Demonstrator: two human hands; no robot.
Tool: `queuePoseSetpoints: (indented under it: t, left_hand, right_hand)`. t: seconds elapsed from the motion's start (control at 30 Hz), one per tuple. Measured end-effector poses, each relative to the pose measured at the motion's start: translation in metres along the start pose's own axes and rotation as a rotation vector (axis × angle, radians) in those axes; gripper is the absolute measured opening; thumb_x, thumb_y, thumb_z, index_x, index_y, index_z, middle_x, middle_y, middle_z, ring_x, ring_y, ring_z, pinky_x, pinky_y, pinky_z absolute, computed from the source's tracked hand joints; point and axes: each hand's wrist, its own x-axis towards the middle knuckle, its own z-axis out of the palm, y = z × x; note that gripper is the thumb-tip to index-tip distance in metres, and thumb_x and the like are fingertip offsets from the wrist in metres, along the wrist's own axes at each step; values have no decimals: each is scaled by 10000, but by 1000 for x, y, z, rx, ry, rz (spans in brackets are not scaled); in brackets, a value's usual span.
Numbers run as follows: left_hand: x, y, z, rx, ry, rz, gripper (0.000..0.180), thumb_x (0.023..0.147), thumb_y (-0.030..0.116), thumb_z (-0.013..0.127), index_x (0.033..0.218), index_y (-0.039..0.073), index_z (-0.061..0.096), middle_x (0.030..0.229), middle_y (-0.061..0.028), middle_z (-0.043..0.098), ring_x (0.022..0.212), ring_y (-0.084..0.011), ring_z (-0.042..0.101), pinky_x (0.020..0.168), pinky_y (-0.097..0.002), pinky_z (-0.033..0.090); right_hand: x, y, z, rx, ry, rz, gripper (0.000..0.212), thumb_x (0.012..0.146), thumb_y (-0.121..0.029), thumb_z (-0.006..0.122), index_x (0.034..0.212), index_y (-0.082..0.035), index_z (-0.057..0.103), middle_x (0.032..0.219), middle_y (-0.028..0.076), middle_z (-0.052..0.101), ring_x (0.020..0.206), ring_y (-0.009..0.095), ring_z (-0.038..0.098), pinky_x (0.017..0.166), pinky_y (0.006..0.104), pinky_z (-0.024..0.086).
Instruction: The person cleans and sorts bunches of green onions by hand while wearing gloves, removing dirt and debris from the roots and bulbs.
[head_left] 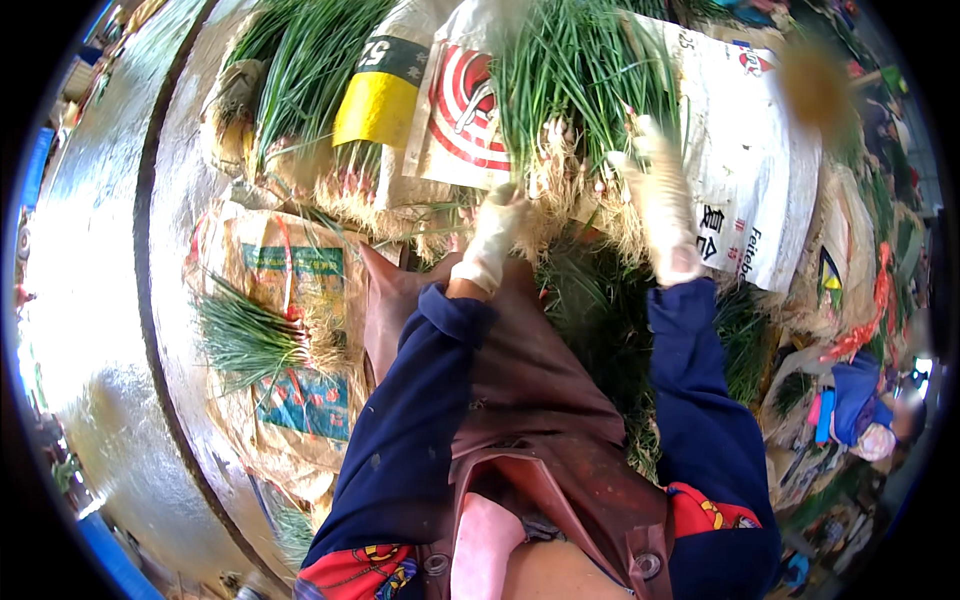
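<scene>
A large pile of green onions [575, 70] with pale bulbs and stringy roots lies in front of me, leaves pointing away. My left hand [497, 235], in a whitish glove, is at the near edge by the roots. Its fingers look curled together; what they hold, if anything, is hidden. Also gloved and slightly blurred, my right hand [660, 195] reaches over the right side of the pile. Its thumb and fingers are apart, close to the bulbs. Left of my lap, a tied bunch of green onions [265, 330] rests on a tan woven sack [235, 420].
More green onions [310, 60] are heaped at the far left. Printed sacks lie around the pile, including a white sack [750, 170] at right and a red-and-white sack [465, 110]. A brown apron [530, 370] covers my lap. Wet concrete floor [90, 300] extends left.
</scene>
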Motion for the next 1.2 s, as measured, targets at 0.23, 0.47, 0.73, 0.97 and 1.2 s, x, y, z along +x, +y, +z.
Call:
queuePoseSetpoints:
  t: [0.23,0.47,0.73,0.97,1.2]
  left_hand:
    - [-34,4,39,-19,-391,104,486,800,16,639,1262,13,488,1124,-114,602,1020,-158,567,864,-254,455]
    - [-12,56,-11,-143,61,358,324,842,20,585,1166,32,583,1110,-103,625,915,-148,602,821,-249,488]
    - [7,39,18,-192,-108,340,398,849,27,586,1235,-26,502,1163,-103,578,1057,-152,540,932,-262,411]
    - [7,33,13,-144,-161,355,375,865,44,569,1227,-30,509,1161,-114,581,1024,-166,559,921,-275,429]
    - [-9,33,12,-221,-147,310,387,850,80,613,1219,-6,532,1099,-69,614,958,-143,585,858,-243,457]
  right_hand:
    - [97,102,99,-995,49,176,1017,772,-352,702,1447,-133,-26,1306,161,452,904,199,615,835,398,519]
    - [59,32,4,140,-98,77,551,725,-227,735,1200,-52,519,1007,75,594,807,161,585,728,302,518]
    - [103,116,-208,712,485,-65,401,902,-125,517,1289,-45,452,1224,156,525,1122,185,489,1010,304,362]
    - [71,28,-128,-316,584,-490,387,789,-72,634,1164,-49,543,1088,147,591,974,255,590,883,327,454]
    - [214,21,-148,-1194,440,-294,242,783,-241,581,920,-46,625,917,194,643,881,346,619,741,425,491]
